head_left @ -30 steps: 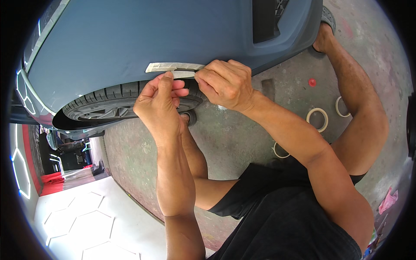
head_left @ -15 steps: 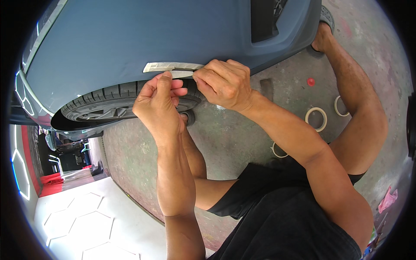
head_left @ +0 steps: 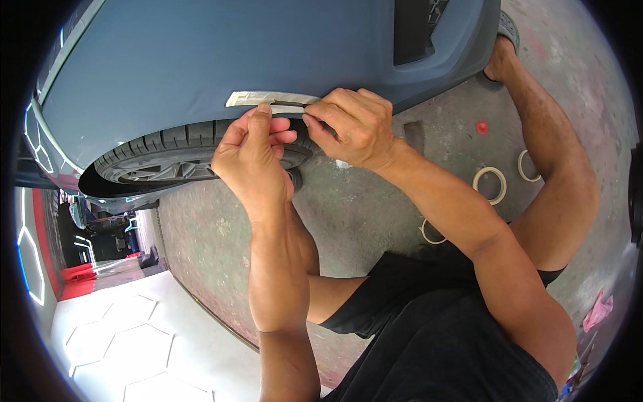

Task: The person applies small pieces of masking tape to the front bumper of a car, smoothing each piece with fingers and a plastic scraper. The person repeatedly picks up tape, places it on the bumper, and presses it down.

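A strip of masking tape (head_left: 288, 109) stretches between my two hands along the wheel-arch edge of a blue-grey car panel (head_left: 221, 53). My left hand (head_left: 253, 154) pinches its left end between thumb and finger, the other fingers curled loosely. At the strip's other end, my right hand (head_left: 355, 127) is closed in a pinch, knuckles up. Just above, a pale tape piece (head_left: 248, 98) lies on the panel along the arch lip. A narrow dark gap shows between the two. The right end of this tape is hidden behind my right fingers.
Below the panel is a tyre (head_left: 181, 137) on a spoked wheel. Rolls of masking tape, one wide (head_left: 502, 185), lie on the concrete floor (head_left: 375, 208) by my right leg, near a small red disc (head_left: 481, 127). A pink cloth (head_left: 598, 311) is at the far right.
Both hands have shifted slightly to the right in the picture, along with the car panel. The strip between them now sits closer to the arch edge. Both pinches persist.
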Available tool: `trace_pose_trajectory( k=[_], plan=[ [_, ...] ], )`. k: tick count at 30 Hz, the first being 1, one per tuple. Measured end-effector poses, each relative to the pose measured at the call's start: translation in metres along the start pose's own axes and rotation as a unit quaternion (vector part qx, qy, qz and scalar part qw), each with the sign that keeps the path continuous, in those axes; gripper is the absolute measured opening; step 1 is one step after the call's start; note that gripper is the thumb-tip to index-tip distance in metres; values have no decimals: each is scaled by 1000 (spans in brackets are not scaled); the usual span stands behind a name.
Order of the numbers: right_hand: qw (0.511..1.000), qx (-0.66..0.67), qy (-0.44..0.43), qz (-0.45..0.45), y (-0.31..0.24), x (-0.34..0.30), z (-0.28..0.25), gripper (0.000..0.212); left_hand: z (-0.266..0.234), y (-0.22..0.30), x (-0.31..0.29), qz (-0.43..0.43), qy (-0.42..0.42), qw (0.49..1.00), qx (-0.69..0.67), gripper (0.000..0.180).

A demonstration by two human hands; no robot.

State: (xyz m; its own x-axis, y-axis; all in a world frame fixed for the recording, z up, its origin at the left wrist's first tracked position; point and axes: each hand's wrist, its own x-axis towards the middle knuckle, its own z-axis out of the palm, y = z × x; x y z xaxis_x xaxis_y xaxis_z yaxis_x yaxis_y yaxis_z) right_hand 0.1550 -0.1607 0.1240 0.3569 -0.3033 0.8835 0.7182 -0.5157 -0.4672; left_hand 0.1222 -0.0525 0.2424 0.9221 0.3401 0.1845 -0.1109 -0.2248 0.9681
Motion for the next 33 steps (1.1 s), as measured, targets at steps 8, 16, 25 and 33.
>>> trace_pose_trajectory(
  k=[8,16,25,33],
  plan=[
    [1000,-10,4,7,-2,-1,-3,16,1,-1,1,6,7,1000,-7,13],
    [1000,-12,14,3,0,-3,4,14,1,0,1,8,3,1000,-1,12],
    [1000,-4,8,4,-1,-1,5,14,2,1,0,13,17,1000,11,12],
    [1000,-15,15,10,-1,0,4,14,5,0,-1,11,20,1000,-10,12]
  ],
)
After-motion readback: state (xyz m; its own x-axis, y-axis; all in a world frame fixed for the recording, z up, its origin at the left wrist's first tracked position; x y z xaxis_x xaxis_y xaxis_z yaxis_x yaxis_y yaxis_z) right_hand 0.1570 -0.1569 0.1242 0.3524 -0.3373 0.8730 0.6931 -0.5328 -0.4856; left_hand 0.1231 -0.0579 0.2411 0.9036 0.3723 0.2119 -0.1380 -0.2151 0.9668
